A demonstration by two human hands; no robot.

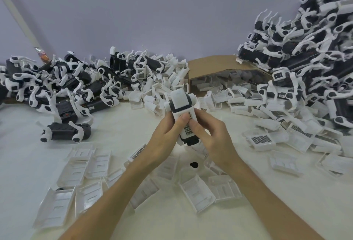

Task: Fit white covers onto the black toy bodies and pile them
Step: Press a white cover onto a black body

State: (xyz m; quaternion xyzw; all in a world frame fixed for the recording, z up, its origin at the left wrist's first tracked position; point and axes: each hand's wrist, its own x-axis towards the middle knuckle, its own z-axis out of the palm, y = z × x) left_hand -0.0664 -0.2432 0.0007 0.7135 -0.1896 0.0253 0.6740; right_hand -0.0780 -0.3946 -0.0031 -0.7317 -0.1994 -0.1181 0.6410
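Lower frame: loose white covers (74, 171) lie scattered on the table (133, 121). Centre: left hand (166, 136) and right hand (212, 134) grip one black toy body (191, 141) above the table, fingers curled round its sides, both thumbs pressing the white cover (186, 129) on it. Left: single uncovered body (66, 131). Behind: uncovered pile (76, 83) upper left, cardboard box (210, 66) upper centre, finished pile (305, 58) upper right.

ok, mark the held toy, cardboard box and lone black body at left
held toy (180, 97): head view, white cover
cardboard box (210, 65): head view, top flap
lone black body (64, 130): head view, dark flank
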